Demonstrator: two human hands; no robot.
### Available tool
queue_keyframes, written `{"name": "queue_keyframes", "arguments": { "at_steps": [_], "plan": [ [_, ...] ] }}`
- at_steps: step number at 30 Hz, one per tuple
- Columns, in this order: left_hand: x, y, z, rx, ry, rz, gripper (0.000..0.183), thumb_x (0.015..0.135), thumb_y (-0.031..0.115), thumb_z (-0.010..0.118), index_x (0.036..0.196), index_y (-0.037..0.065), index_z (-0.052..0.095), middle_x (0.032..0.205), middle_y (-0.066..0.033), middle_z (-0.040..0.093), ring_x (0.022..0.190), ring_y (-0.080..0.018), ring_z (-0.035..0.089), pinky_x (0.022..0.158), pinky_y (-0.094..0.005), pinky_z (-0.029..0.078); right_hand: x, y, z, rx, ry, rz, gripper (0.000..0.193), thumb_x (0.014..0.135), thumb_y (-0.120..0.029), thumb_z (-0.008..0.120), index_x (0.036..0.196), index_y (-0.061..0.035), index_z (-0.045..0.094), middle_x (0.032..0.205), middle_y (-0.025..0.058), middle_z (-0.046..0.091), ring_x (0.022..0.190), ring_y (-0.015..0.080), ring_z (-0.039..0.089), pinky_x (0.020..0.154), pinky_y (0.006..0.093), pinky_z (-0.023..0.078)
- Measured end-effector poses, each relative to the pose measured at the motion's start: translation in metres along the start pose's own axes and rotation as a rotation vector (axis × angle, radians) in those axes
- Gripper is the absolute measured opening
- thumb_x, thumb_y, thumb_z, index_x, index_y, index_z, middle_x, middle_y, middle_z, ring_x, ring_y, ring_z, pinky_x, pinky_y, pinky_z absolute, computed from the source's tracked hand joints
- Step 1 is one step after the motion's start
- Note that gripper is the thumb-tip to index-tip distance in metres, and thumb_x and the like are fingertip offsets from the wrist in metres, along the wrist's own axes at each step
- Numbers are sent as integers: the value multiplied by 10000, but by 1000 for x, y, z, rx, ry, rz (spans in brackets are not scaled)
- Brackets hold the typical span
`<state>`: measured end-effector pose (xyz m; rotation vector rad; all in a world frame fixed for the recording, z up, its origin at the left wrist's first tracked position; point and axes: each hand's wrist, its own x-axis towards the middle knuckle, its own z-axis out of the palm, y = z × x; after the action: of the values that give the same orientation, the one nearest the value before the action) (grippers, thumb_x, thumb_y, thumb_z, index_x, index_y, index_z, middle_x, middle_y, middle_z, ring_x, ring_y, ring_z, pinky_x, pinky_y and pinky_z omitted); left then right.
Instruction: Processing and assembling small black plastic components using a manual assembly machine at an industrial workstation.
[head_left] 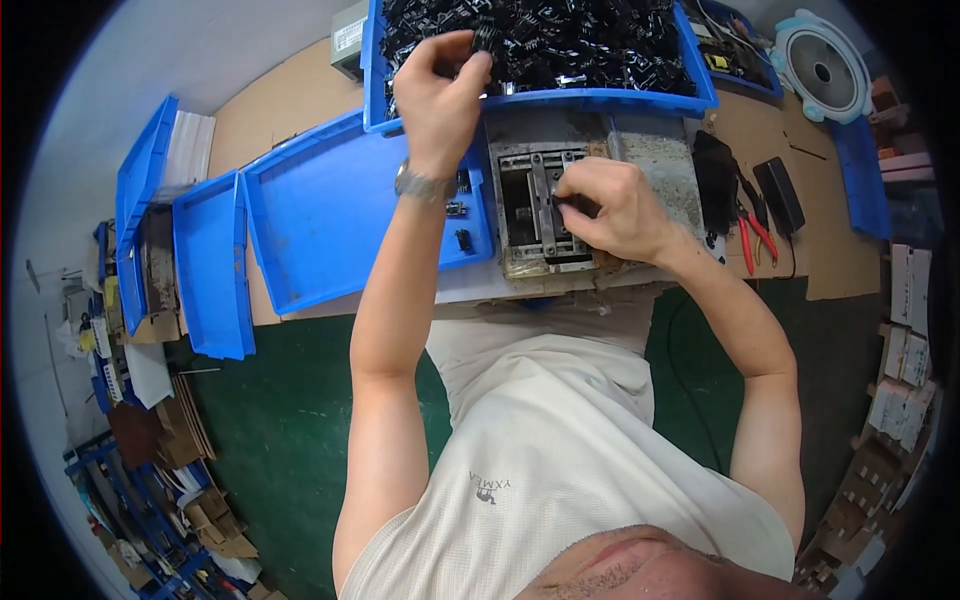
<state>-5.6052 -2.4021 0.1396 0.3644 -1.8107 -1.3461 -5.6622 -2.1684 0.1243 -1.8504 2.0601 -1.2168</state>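
Note:
My left hand reaches over the near edge of a blue bin heaped with small black parts that have shiny metal bits. Between its thumb and fingers is a small black part. My right hand is closed at the right side of a metal fixture with rails and bars. Its thumb and fingertips pinch together at the fixture's central bar, and what they hold is hidden. Left of the fixture, a shallow blue tray carries a few black parts along its right side.
Red-handled pliers and a black power adapter lie right of the fixture. A white and light-blue fan stands at the back right. Another blue tray and stacked blue bins sit at the left.

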Motion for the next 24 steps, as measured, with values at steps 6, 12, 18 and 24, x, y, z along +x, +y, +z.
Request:
{"name": "queue_keyframes", "arguments": {
  "at_steps": [6, 12, 18, 24],
  "plan": [
    [-46, 20, -31, -741, -181, -539, 226, 958, 34, 706, 1166, 25, 621, 1024, -103, 713, 898, -205, 752, 547, -221, 536, 66, 53, -60, 781, 265, 451, 226, 987, -119, 558, 1163, -28, 666, 940, 43, 641, 719, 78, 582, 604, 246, 496],
    [-84, 16, -31, -730, -349, -576, 229, 1016, 66, 623, 1227, 107, 545, 938, -97, 711, 761, -153, 711, 485, -221, 478, 130, 34, -63, -426, 282, 143, 222, 807, -117, 646, 980, -6, 730, 813, 226, 710, 779, 376, 708, 736, 458, 565],
    [-105, 11, -17, -215, -471, -253, 227, 934, 64, 715, 1142, 47, 626, 892, -31, 676, 785, -73, 626, 591, -244, 481, 137, 38, -66, -719, 116, 47, 177, 808, -95, 637, 933, 10, 706, 786, 261, 683, 752, 405, 702, 719, 488, 571],
    [-114, 17, -5, 297, -516, 176, 201, 824, 20, 760, 1010, 12, 684, 916, -147, 708, 811, -313, 709, 679, -367, 560, 95, 43, -71, 926, 193, 333, 239, 1063, -106, 487, 1219, 18, 618, 865, 135, 731, 555, 100, 608, 486, 189, 470]
  ]
}}
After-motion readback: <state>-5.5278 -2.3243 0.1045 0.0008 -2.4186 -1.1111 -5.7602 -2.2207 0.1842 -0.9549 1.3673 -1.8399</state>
